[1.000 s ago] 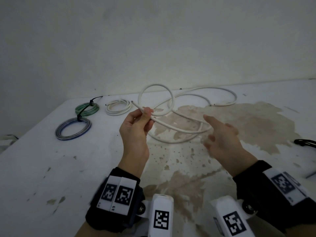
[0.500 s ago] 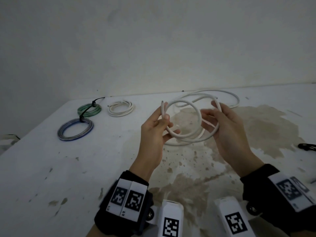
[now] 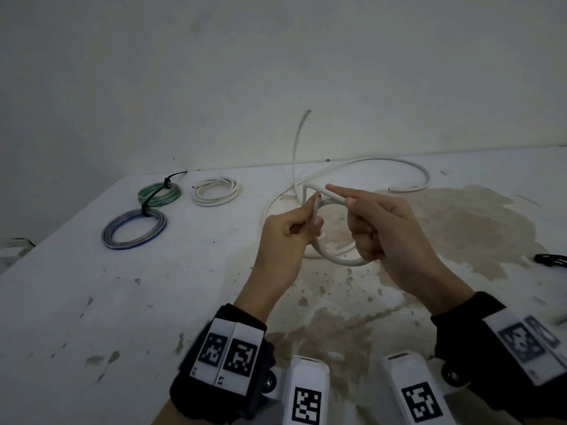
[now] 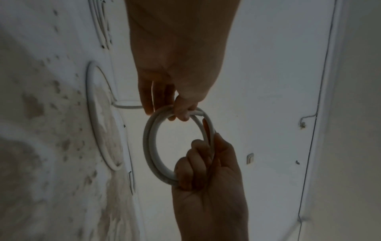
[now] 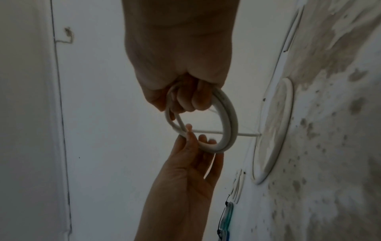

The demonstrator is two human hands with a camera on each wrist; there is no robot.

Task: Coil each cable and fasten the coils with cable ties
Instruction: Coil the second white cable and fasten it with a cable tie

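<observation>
Coiling white cable (image 3: 336, 258) above stained surface (image 3: 92, 302).
Left hand (image 3: 288, 237) pinching coil's end; right hand (image 3: 383, 228) curled round opposite side, forefinger extended.

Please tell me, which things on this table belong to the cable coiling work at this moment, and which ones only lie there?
In use:
- white cable, partly coiled, rest loose on the table
- left hand and right hand, both gripping its coil

Lying about:
- green coil, tied
- blue coil, tied
- small white coil
- black item at the right edge, unclear
</observation>
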